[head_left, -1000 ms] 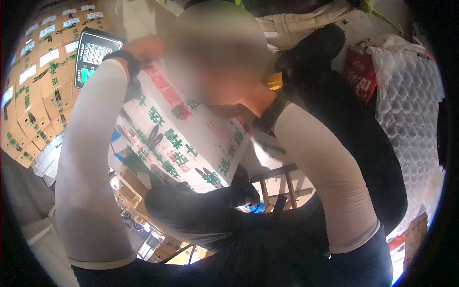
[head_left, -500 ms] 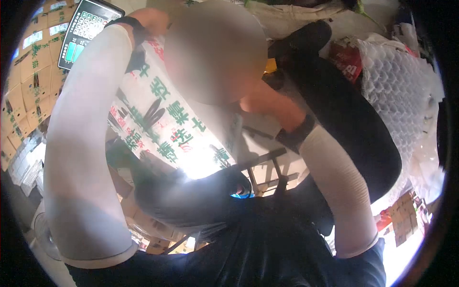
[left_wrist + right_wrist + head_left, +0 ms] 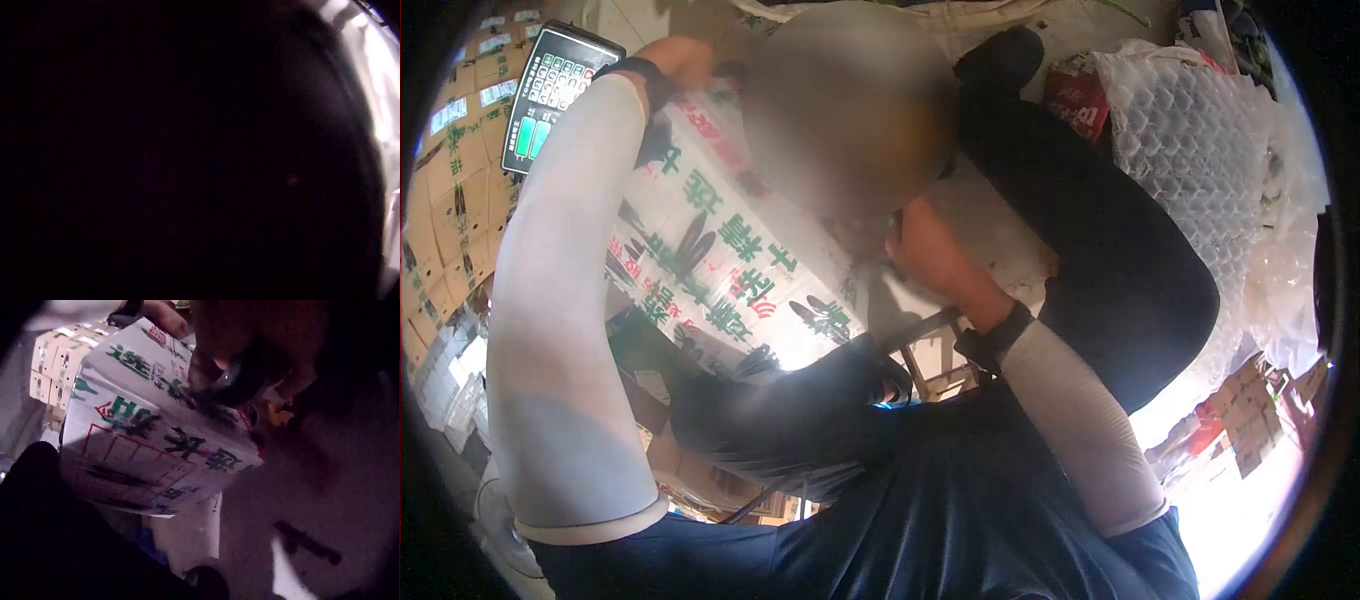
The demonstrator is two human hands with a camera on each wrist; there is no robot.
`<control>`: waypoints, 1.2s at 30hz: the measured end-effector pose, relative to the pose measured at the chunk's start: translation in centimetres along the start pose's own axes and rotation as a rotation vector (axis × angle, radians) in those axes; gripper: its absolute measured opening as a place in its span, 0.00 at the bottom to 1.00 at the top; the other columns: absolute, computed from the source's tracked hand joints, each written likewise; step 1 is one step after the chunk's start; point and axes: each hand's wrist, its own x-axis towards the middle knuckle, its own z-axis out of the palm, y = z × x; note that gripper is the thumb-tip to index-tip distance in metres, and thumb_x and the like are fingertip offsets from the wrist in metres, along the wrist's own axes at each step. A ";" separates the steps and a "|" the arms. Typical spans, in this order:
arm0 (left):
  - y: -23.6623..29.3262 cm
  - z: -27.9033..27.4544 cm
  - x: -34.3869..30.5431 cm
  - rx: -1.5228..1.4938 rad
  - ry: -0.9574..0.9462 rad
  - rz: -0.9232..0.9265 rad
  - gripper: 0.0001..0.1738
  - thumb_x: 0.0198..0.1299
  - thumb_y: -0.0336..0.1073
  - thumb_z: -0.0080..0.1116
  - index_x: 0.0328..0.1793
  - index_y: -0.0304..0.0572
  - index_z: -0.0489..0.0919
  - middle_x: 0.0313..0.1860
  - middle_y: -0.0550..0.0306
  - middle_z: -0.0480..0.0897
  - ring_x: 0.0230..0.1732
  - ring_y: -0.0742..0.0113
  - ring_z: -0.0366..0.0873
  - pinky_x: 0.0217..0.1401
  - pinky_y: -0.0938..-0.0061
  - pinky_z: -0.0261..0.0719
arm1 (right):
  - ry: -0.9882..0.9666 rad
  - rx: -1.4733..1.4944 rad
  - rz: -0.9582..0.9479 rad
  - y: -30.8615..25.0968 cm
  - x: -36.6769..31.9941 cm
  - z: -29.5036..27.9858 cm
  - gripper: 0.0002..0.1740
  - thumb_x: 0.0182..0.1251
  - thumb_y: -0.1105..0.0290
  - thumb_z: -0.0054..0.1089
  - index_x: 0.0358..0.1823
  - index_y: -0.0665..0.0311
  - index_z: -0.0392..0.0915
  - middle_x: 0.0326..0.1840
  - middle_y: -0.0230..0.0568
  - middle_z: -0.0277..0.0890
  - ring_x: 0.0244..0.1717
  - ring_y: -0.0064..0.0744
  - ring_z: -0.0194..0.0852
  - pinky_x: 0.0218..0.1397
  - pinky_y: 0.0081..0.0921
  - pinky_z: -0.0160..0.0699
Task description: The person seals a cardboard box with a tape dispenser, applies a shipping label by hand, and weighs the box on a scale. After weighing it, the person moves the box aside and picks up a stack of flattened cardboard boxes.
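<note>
A long white carton (image 3: pixel 700 240) with green and red printing lies slanted between the person's legs. The left hand (image 3: pixel 685 62) rests on its far end, and part of that hand is hidden by a blurred patch. The right wrist view also shows the left hand (image 3: pixel 165 315) at the far top edge of the carton (image 3: pixel 125 450). Over the carton's near side, the right hand (image 3: pixel 262 331) curls its fingers round a dark, shiny rounded tool (image 3: pixel 247 378). An orange part (image 3: pixel 279 416) shows beside these fingers; I cannot tell the tool's kind. The left wrist view is almost wholly dark.
Stacked brown cartons (image 3: pixel 460 190) and a scale's keypad and display (image 3: pixel 550 95) stand on the left. Bubble wrap (image 3: pixel 1190 150) hangs over a red bag (image 3: pixel 1075 105) on the right. A wooden frame (image 3: pixel 940 355) sits below the right hand.
The right hand has drawn back from the carton's upper side toward the person, past its near edge. The left hand stays at the far end. The head view has shifted.
</note>
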 end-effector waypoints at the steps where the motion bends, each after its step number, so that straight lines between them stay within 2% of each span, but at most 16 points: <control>1: 0.2 -0.2 -0.3 0.001 -0.002 0.002 0.21 0.58 0.48 0.58 0.47 0.37 0.86 0.45 0.40 0.86 0.49 0.44 0.84 0.53 0.58 0.80 | -0.001 0.001 0.002 0.3 0.0 0.2 0.34 0.56 0.74 0.63 0.65 0.73 0.63 0.57 0.68 0.72 0.59 0.64 0.72 0.64 0.45 0.71; 4: 0.8 -0.3 -0.5 0.021 0.032 0.026 0.21 0.58 0.47 0.58 0.47 0.38 0.86 0.46 0.40 0.85 0.49 0.44 0.84 0.52 0.57 0.80 | -0.068 -0.114 0.106 1.0 0.0 0.5 0.33 0.57 0.72 0.66 0.63 0.75 0.64 0.55 0.65 0.74 0.58 0.62 0.74 0.63 0.46 0.73; 7: 0.4 -0.3 -0.5 -0.022 0.053 0.080 0.26 0.61 0.50 0.57 0.40 0.25 0.84 0.41 0.32 0.84 0.45 0.38 0.84 0.50 0.54 0.80 | -0.073 0.092 0.234 1.1 0.0 0.9 0.32 0.59 0.72 0.64 0.63 0.76 0.63 0.55 0.66 0.75 0.60 0.60 0.75 0.63 0.45 0.73; 13: -2.8 3.9 4.4 0.004 -0.025 0.150 0.22 0.61 0.44 0.56 0.39 0.25 0.84 0.39 0.31 0.84 0.43 0.36 0.83 0.51 0.53 0.80 | 0.162 0.376 0.351 5.2 2.6 4.3 0.26 0.59 0.74 0.61 0.58 0.77 0.69 0.56 0.65 0.75 0.59 0.54 0.77 0.62 0.41 0.74; 15: 0.8 -0.8 -0.4 0.056 -0.015 0.081 0.19 0.57 0.38 0.53 0.50 0.34 0.84 0.47 0.38 0.85 0.49 0.42 0.84 0.53 0.56 0.80 | 0.328 0.150 0.106 8.6 4.5 3.5 0.24 0.59 0.76 0.59 0.58 0.77 0.70 0.56 0.63 0.76 0.59 0.54 0.76 0.62 0.41 0.73; 16: 0.5 -0.2 0.3 0.047 0.007 0.074 0.19 0.58 0.39 0.54 0.49 0.31 0.84 0.48 0.36 0.84 0.49 0.40 0.83 0.54 0.55 0.79 | 0.387 0.070 0.029 9.2 5.2 3.0 0.24 0.59 0.76 0.58 0.57 0.76 0.71 0.56 0.63 0.76 0.59 0.54 0.76 0.63 0.40 0.73; 18: 0.3 -0.1 0.1 0.024 0.030 0.118 0.20 0.60 0.41 0.56 0.44 0.27 0.83 0.42 0.32 0.84 0.45 0.37 0.83 0.51 0.54 0.79 | 0.269 0.522 0.529 6.6 6.1 1.1 0.24 0.58 0.79 0.54 0.58 0.75 0.71 0.57 0.61 0.76 0.60 0.54 0.76 0.63 0.40 0.74; 19: 0.4 -0.2 -0.1 -0.004 0.056 0.153 0.22 0.61 0.44 0.57 0.38 0.23 0.83 0.37 0.28 0.83 0.40 0.34 0.83 0.47 0.52 0.79 | 0.273 0.520 0.534 6.4 5.7 1.2 0.24 0.58 0.79 0.54 0.58 0.75 0.71 0.57 0.61 0.76 0.60 0.54 0.76 0.63 0.40 0.74; 21: -0.4 1.0 0.7 0.010 0.115 0.219 0.21 0.59 0.43 0.58 0.39 0.24 0.82 0.35 0.31 0.83 0.38 0.33 0.82 0.46 0.51 0.79 | 0.215 0.227 0.232 5.9 4.1 1.8 0.24 0.58 0.79 0.52 0.59 0.74 0.72 0.58 0.61 0.76 0.59 0.55 0.76 0.62 0.40 0.74; 23: -0.8 1.8 1.2 -0.095 0.367 0.223 0.17 0.58 0.41 0.58 0.37 0.29 0.82 0.36 0.36 0.84 0.40 0.34 0.81 0.48 0.53 0.79 | 0.194 0.262 0.242 4.2 3.2 1.0 0.25 0.58 0.80 0.52 0.60 0.73 0.73 0.57 0.62 0.76 0.58 0.56 0.77 0.62 0.39 0.74; 24: 0.3 0.6 0.2 -0.083 0.367 0.227 0.17 0.58 0.41 0.58 0.37 0.29 0.82 0.36 0.36 0.84 0.40 0.34 0.81 0.48 0.53 0.79 | 0.176 0.294 0.256 3.6 2.8 0.4 0.25 0.57 0.80 0.52 0.60 0.73 0.73 0.57 0.63 0.77 0.58 0.56 0.77 0.62 0.39 0.74; 27: 7.3 -2.0 -5.3 -0.097 0.667 0.390 0.12 0.58 0.38 0.57 0.38 0.36 0.83 0.42 0.40 0.81 0.47 0.41 0.78 0.52 0.57 0.77 | 0.129 0.320 0.196 4.4 3.2 0.2 0.25 0.57 0.80 0.53 0.60 0.72 0.74 0.55 0.62 0.77 0.57 0.57 0.77 0.63 0.40 0.74; 29: 14.2 -3.0 -10.8 -0.257 0.238 0.765 0.15 0.60 0.42 0.57 0.37 0.36 0.82 0.41 0.41 0.82 0.47 0.43 0.79 0.51 0.56 0.77 | 0.179 0.296 0.174 6.2 3.8 1.7 0.25 0.57 0.80 0.54 0.59 0.71 0.74 0.55 0.62 0.78 0.58 0.57 0.77 0.62 0.41 0.74; 31: 21.5 -3.5 -16.7 -0.123 -0.151 0.775 0.22 0.65 0.51 0.52 0.47 0.38 0.82 0.50 0.41 0.81 0.52 0.43 0.78 0.56 0.53 0.75 | 0.210 0.264 0.137 6.4 3.8 2.1 0.25 0.57 0.80 0.55 0.59 0.70 0.74 0.54 0.62 0.78 0.58 0.57 0.77 0.61 0.42 0.75; 33: 23.8 -0.9 -17.8 -0.015 -0.366 0.732 0.27 0.67 0.54 0.46 0.58 0.39 0.78 0.58 0.45 0.79 0.58 0.44 0.76 0.63 0.50 0.71 | 0.169 0.175 0.173 6.2 3.8 2.0 0.24 0.56 0.77 0.57 0.57 0.69 0.76 0.53 0.60 0.79 0.56 0.57 0.78 0.59 0.45 0.76; 36: 23.7 0.3 -16.9 -0.043 -0.327 0.678 0.30 0.68 0.55 0.43 0.63 0.40 0.75 0.61 0.51 0.78 0.63 0.49 0.74 0.66 0.49 0.69 | 0.256 0.126 0.025 7.7 3.7 4.2 0.22 0.55 0.75 0.62 0.54 0.69 0.76 0.50 0.59 0.78 0.54 0.56 0.78 0.57 0.45 0.77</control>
